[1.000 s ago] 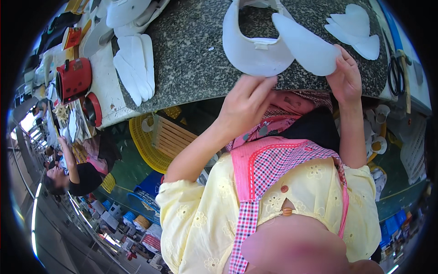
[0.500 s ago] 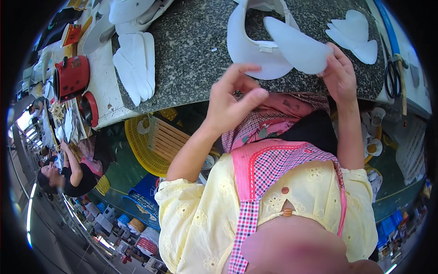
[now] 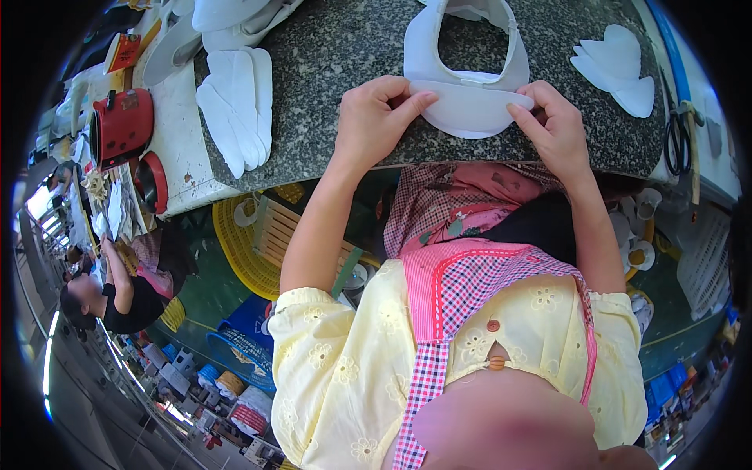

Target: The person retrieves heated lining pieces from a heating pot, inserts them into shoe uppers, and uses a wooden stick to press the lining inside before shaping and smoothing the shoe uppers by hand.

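Observation:
In front of me on the speckled dark worktop (image 3: 329,55) lies a white, ring-shaped piece (image 3: 421,56) that looks like a shoe upper, its opening facing up. A curved, leaf-shaped white piece (image 3: 470,108) lies across the near, rounded end of it. My left hand (image 3: 370,119) pinches the left tip of this leaf-shaped piece between thumb and fingers. Its right tip is pinched by my right hand (image 3: 553,129), thumb on top. Both hands are close to the worktop's near edge.
Flat white pieces (image 3: 239,110) lie fanned out at left, and another small pile (image 3: 616,70) at right. More white uppers (image 3: 235,19) stand at the far left. Black scissors (image 3: 677,141) hang at the right edge. A red box (image 3: 121,129) and a seated person (image 3: 121,290) are farther left.
The leaf-shaped piece, earlier held up by my right hand alone, has turned level and come down onto the upper's near end. My left hand has closed on its other tip.

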Demonstrator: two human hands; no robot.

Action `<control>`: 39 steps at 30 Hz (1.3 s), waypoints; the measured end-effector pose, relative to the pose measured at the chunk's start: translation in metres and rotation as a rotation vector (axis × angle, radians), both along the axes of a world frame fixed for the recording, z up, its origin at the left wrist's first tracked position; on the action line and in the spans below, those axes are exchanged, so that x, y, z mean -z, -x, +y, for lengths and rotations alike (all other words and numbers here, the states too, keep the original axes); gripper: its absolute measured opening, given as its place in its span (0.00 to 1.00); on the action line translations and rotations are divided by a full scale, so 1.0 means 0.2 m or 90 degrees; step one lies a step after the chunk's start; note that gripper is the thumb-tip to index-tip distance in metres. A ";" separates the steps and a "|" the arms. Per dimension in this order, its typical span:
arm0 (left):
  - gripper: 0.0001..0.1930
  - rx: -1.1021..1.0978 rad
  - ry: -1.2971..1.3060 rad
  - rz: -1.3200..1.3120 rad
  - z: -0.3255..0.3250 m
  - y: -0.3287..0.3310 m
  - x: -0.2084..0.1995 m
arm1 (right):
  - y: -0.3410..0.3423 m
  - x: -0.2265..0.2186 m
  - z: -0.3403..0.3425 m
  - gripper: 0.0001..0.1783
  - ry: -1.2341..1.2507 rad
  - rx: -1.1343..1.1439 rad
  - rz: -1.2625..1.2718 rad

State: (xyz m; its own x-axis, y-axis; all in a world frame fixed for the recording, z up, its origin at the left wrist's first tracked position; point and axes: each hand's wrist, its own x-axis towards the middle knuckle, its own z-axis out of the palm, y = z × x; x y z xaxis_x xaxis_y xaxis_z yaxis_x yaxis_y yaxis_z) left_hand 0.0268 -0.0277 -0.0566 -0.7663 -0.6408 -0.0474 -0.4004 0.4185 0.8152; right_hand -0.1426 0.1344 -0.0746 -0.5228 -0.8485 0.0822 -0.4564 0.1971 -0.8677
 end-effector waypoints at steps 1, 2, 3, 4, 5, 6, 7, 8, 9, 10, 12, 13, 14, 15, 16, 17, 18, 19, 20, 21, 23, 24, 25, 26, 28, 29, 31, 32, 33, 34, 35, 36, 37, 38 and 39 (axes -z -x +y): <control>0.13 0.002 -0.007 -0.013 0.00 0.00 0.00 | 0.01 0.00 0.00 0.11 -0.003 -0.010 0.016; 0.13 0.002 -0.009 -0.013 0.00 0.00 0.00 | 0.01 0.00 0.00 0.11 -0.007 -0.021 0.032; 0.13 0.003 -0.007 -0.011 0.00 0.00 0.00 | 0.01 0.00 0.00 0.11 -0.008 -0.020 0.033; 0.13 0.004 -0.004 -0.009 0.00 0.01 0.00 | 0.01 -0.01 0.00 0.11 -0.019 -0.017 0.037; 0.13 0.005 -0.006 -0.008 0.00 0.01 0.00 | 0.01 -0.01 -0.01 0.10 -0.029 -0.015 0.041; 0.14 0.007 0.010 -0.016 0.00 0.01 -0.01 | 0.01 -0.01 -0.01 0.10 -0.029 -0.016 0.042; 0.14 0.009 0.027 -0.025 0.00 0.02 -0.01 | 0.01 -0.01 -0.02 0.10 -0.029 -0.022 0.069; 0.14 0.008 0.027 -0.025 -0.01 0.01 0.00 | 0.01 -0.01 -0.03 0.10 -0.029 -0.029 0.096; 0.14 0.023 0.063 -0.018 -0.01 0.02 0.01 | 0.01 -0.01 -0.03 0.10 -0.028 -0.029 0.098; 0.14 0.037 0.099 -0.011 -0.02 0.02 0.01 | 0.00 -0.02 -0.04 0.11 -0.035 -0.037 0.110; 0.14 0.058 0.163 -0.084 -0.03 0.03 0.00 | 0.01 -0.02 -0.04 0.11 -0.064 -0.049 0.128; 0.16 0.079 0.224 -0.160 -0.04 0.04 0.00 | 0.01 -0.03 -0.05 0.11 -0.062 -0.049 0.130; 0.16 0.078 0.226 -0.158 -0.06 0.04 -0.01 | 0.01 -0.04 -0.05 0.12 -0.072 -0.062 0.171; 0.18 0.065 0.335 -0.169 -0.07 0.05 -0.02 | 0.01 -0.04 -0.06 0.12 -0.082 -0.074 0.212; 0.21 0.050 0.445 -0.180 -0.09 0.07 -0.04 | 0.00 -0.05 -0.06 0.12 -0.095 -0.082 0.250; 0.21 0.051 0.446 -0.175 -0.11 0.09 -0.06 | 0.02 -0.05 -0.07 0.12 -0.095 -0.079 0.255; 0.21 0.167 0.570 -0.085 -0.13 0.12 -0.10 | 0.04 -0.06 -0.07 0.13 -0.118 -0.099 0.345; 0.21 0.285 0.689 0.008 -0.15 0.13 -0.12 | 0.06 -0.08 -0.08 0.14 -0.141 -0.119 0.436; 0.16 0.369 0.701 0.010 -0.18 0.15 -0.10 | 0.10 -0.11 -0.08 0.18 -0.236 -0.093 0.464; 0.16 0.366 0.708 0.013 -0.20 0.17 -0.12 | 0.13 -0.12 -0.07 0.18 -0.230 -0.090 0.471; 0.15 0.556 0.669 -0.098 -0.22 0.21 -0.16 | 0.21 -0.15 -0.04 0.23 -0.305 0.019 0.204; 0.13 0.567 0.638 -0.030 -0.21 0.24 -0.19 | 0.28 -0.08 0.03 0.27 -0.123 0.010 -0.053; 0.13 0.570 0.644 -0.022 -0.17 0.24 -0.23 | 0.24 -0.08 0.03 0.27 -0.121 0.018 -0.047; 0.12 0.518 0.612 0.033 -0.12 0.23 -0.27 | 0.17 -0.10 0.02 0.30 0.051 -0.016 -0.288; 0.11 0.431 0.540 0.135 -0.06 0.20 -0.32 | 0.12 -0.12 -0.01 0.38 0.255 -0.123 -0.581; 0.12 0.422 0.534 0.135 -0.03 0.18 -0.33 | 0.13 -0.15 -0.01 0.38 0.260 -0.126 -0.574; 0.12 0.409 0.519 0.039 0.02 0.16 -0.31 | 0.18 -0.20 -0.02 0.35 0.192 -0.174 -0.449; 0.12 0.403 0.526 0.038 0.04 0.14 -0.30 | 0.18 -0.24 -0.03 0.27 0.179 -0.227 -0.361; 0.13 0.389 0.546 -0.003 0.05 0.13 -0.29 | 0.18 -0.25 -0.02 0.27 0.183 -0.230 -0.355; 0.13 0.373 0.565 -0.044 0.07 0.12 -0.30 | 0.18 -0.25 -0.01 0.23 0.160 -0.209 -0.321; 0.13 0.371 0.571 -0.041 0.09 0.08 -0.32 | 0.17 -0.26 -0.01 0.20 0.138 -0.187 -0.288; 0.12 0.303 0.567 0.128 0.11 0.04 -0.39 | 0.16 -0.28 -0.01 0.16 0.214 -0.125 -0.378; 0.11 0.230 0.556 0.294 0.10 -0.01 -0.45 | 0.17 -0.29 -0.01 0.16 0.219 -0.125 -0.375; 0.20 0.277 0.644 0.371 -0.13 -0.08 -0.39 | 0.17 -0.30 -0.01 0.16 0.241 -0.151 -0.402; 0.20 0.275 0.647 0.368 -0.15 -0.07 -0.33 | 0.16 -0.30 -0.02 0.16 0.261 -0.179 -0.433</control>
